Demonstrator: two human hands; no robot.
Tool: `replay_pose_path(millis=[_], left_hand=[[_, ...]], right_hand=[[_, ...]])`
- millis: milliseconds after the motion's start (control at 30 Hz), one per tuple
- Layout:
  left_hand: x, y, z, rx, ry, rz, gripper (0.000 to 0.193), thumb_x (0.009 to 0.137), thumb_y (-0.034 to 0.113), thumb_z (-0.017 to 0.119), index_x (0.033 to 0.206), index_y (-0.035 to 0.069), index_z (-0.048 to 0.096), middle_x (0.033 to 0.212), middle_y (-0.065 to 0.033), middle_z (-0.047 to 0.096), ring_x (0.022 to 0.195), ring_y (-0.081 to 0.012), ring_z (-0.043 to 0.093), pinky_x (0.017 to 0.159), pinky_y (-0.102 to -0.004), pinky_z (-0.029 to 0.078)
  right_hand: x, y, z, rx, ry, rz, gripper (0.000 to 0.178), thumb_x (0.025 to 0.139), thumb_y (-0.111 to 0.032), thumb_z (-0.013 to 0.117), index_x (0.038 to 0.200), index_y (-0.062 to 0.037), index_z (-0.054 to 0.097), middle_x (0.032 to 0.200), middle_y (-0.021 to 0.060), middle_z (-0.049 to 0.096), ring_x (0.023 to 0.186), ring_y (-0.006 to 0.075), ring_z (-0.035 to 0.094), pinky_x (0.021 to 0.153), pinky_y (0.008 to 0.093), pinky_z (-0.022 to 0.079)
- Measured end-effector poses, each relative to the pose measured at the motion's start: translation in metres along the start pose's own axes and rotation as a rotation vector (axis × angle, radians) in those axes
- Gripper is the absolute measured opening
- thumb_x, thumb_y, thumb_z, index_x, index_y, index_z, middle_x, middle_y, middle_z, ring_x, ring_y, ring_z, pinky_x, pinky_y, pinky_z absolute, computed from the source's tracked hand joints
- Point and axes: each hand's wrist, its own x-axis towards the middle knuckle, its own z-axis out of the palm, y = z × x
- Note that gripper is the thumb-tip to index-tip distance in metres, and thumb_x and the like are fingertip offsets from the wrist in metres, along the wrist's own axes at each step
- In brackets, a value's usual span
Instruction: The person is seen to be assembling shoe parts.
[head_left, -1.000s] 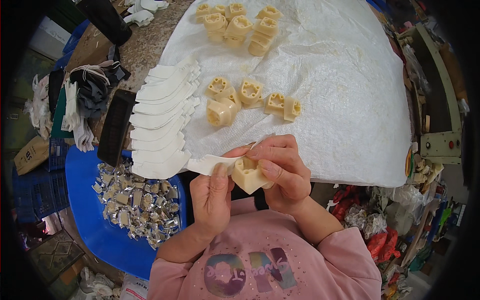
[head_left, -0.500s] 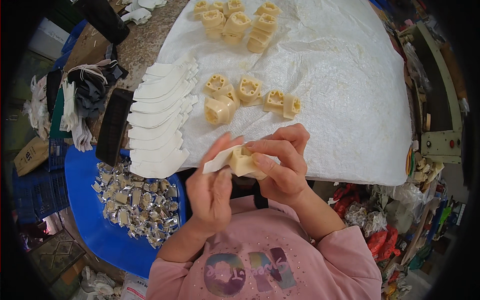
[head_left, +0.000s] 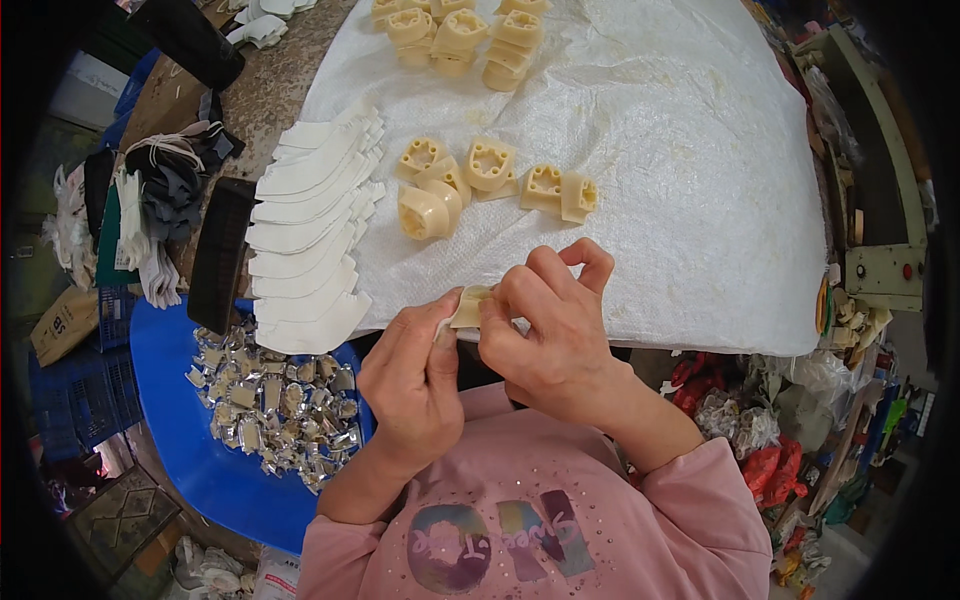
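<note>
A cream plastic shoe heel [head_left: 469, 307] is held in front of my chest, near the table's front edge. My right hand [head_left: 545, 325] is closed around its right side, with the fingers bent and hiding most of it. Against the heel's left side is a thin white cover piece [head_left: 447, 326], pinched between the thumb and fingers of my left hand [head_left: 412, 372]. Only a narrow strip of that piece shows. Beyond my hands several loose cream heels [head_left: 490, 165] lie on the white woven sheet [head_left: 690, 220]. To their left, more white cover pieces [head_left: 305, 265] overlap in a long row.
A blue tub [head_left: 170, 400] full of shiny silver and cream parts [head_left: 270, 400] stands at the left below the table. A dark brush-like block [head_left: 222, 250] lies beside the white row. More heels [head_left: 460, 38] are grouped at the far side. Plastic bags [head_left: 775, 470] lie at right.
My right hand has turned over the heel and now covers more of it. My left fingers have closed on the white piece, which stuck out flat before. The view has shifted slightly.
</note>
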Motion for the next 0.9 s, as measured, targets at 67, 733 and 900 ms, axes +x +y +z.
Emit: replay_pose_path(millis=[67, 733, 900], left_hand=[[0.0, -0.005, 0.002, 0.069, 0.001, 0.087, 0.022, 0.087, -0.001, 0.051, 0.106, -0.009, 0.059, 0.088, -0.02, 0.063, 0.071, -0.0258, 0.062, 0.064, -0.0289, 0.048], [0.006, -0.024, 0.008, -0.105, 0.009, 0.296, 0.01, 0.083, 0.008, 0.066, 0.082, -0.001, 0.062, 0.07, -0.0067, 0.055, 0.06, -0.021, 0.048, 0.055, -0.0276, 0.04], [0.013, -0.022, 0.001, 0.066, -0.098, 0.483, 0.012, 0.08, 0.006, 0.067, 0.078, -0.002, 0.058, 0.062, -0.0074, 0.048, 0.053, -0.0225, 0.044, 0.044, -0.0304, 0.034]], right_hand=[[0.0, 0.002, 0.001, -0.002, -0.01, -0.023, 0.018, 0.058, -0.013, 0.062, 0.067, -0.0147, 0.047, 0.073, 0.001, 0.04, 0.07, 0.0194, 0.044, 0.071, 0.044, 0.028], [-0.017, 0.018, 0.006, 0.605, -0.069, 0.081, 0.039, 0.05, 0.011, 0.053, 0.085, -0.0057, 0.053, 0.081, 0.0064, 0.045, 0.079, 0.0243, 0.046, 0.077, 0.0397, 0.027], [-0.018, 0.011, 0.004, 0.551, -0.162, 0.07, 0.035, 0.049, 0.01, 0.054, 0.08, -0.0066, 0.05, 0.078, 0.0063, 0.043, 0.077, 0.0246, 0.046, 0.075, 0.0404, 0.027]])
